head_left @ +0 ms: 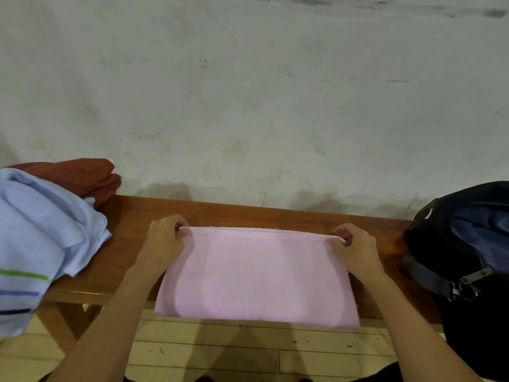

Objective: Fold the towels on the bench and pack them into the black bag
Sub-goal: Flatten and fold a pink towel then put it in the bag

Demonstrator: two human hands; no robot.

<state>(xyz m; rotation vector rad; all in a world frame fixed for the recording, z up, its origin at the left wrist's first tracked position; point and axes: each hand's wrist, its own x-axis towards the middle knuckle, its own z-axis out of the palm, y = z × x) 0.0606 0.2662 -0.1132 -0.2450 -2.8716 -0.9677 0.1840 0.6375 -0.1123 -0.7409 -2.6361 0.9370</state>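
Nearest the camera, the pink towel [257,274] hung its front edge over the lip of the bench [129,216], above the pale floor tiles [220,351]. It lay flat across the middle of the wooden top, already doubled by the look of its layered far edge.

At that far edge each hand had a corner. The left hand [165,241] pinched the far left corner with curled fingers, and the right hand [355,246] pinched the far right one the same way; each grip was closed tight on the cloth, and the hem between them ran taut and straight.

The step in hand seemed to be another fold. To do it well, both corners should travel together at the same height and keep the hem stretched, so the layers do not slide apart. They should land square on the opposite edge, then be pressed flat before either pinch lets go.

Farther left, a light blue striped towel [41,244] sat in a loose heap with a dark red towel [82,175] behind it, both apparently unfolded. At the right end the black bag [468,257] stood open on the bench, near the pink towel but not touching it. Behind all of it rose a stained wall [248,92].
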